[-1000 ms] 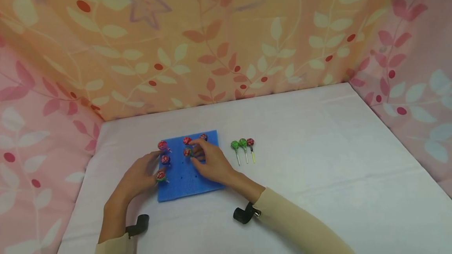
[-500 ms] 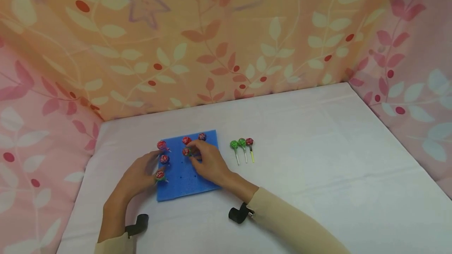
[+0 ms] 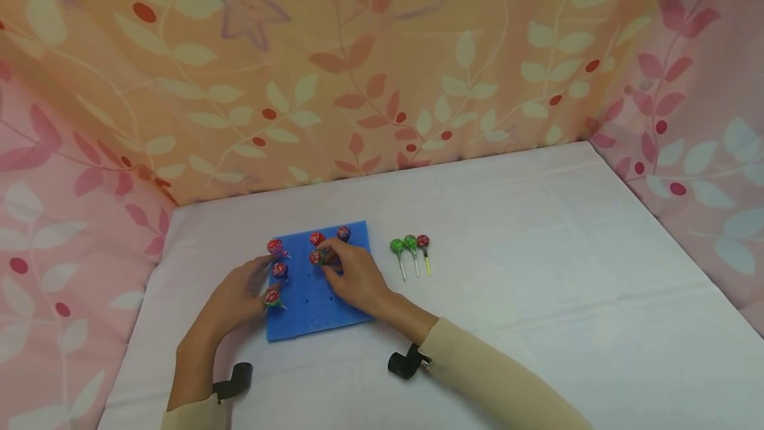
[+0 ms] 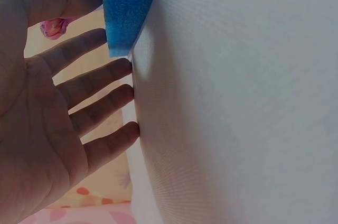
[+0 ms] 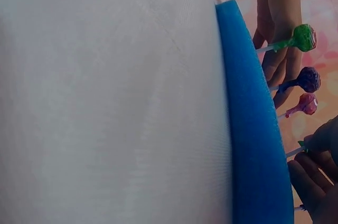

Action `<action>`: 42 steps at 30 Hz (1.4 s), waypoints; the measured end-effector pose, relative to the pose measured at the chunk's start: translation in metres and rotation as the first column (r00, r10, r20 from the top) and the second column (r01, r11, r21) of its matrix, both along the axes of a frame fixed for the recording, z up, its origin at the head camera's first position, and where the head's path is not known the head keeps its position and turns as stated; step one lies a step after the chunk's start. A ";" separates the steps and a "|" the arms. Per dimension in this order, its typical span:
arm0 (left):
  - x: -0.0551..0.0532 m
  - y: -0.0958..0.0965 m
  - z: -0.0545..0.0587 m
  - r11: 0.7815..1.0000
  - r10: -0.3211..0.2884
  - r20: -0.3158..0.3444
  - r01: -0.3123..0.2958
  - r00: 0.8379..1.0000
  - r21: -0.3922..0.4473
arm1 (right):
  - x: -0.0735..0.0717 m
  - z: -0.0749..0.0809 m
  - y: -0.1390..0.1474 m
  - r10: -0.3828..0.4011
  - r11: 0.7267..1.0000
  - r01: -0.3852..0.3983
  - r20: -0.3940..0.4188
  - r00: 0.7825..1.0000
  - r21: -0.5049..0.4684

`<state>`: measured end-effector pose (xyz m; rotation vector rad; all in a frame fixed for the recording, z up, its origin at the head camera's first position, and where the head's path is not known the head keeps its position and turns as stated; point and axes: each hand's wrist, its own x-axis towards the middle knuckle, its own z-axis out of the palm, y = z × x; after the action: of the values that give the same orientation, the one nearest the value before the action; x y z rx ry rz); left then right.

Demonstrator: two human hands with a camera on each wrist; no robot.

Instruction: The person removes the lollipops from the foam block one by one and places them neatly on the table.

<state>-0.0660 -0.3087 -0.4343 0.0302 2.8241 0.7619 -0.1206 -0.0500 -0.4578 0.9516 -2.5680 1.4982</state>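
Observation:
A blue foam board [image 3: 298, 320] lies on the table with lollipops standing in it. My right hand [image 3: 358, 277] pinches a red-and-green lollipop [image 3: 316, 257] over the board. In the right wrist view its white stick meets the foam's top; how deep it sits I cannot tell. My left hand [image 3: 239, 290] rests at the board's left edge, its fingers spread and fairly straight in the left wrist view, thumb and forefinger against the foam. Near it, a pink lollipop [image 3: 274, 246], a dark purple-red one [image 3: 280, 271] and a green-and-red one [image 3: 272, 297] stand in a column.
Two more lollipops, a red one [image 3: 317, 238] and a dark one [image 3: 343, 233], stand along the board's far side. Small holes dot the foam. Right of the board lie two green lollipops [image 3: 410, 242] and a dark red one [image 3: 423, 241]. Patterned curtains [image 3: 382, 85] border the white table [image 3: 537, 251].
My right wrist and forearm have shifted slightly left, while the fingers stay at the same lollipop. The left hand and the other lollipops keep their places.

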 end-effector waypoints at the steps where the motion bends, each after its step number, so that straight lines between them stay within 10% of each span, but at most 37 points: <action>1: 0.000 0.000 0.000 1.000 -0.001 -0.001 0.001 1.000 -0.001 | 0.000 0.000 0.000 0.003 1.000 -0.003 -0.002 1.000 -0.009; 20: 0.002 0.005 0.003 1.000 -0.001 -0.002 0.001 1.000 0.004 | 0.011 0.005 0.009 0.022 0.981 -0.029 -0.040 0.999 -0.192; 42: 0.002 0.004 0.004 1.000 -0.004 -0.002 0.004 1.000 -0.009 | 0.017 0.008 0.057 -0.073 0.980 0.049 -0.120 0.990 -0.194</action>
<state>-0.0643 -0.3047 -0.4306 0.0357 2.8287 0.7488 -0.1032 0.0071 -0.4499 0.9044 -2.2961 1.5782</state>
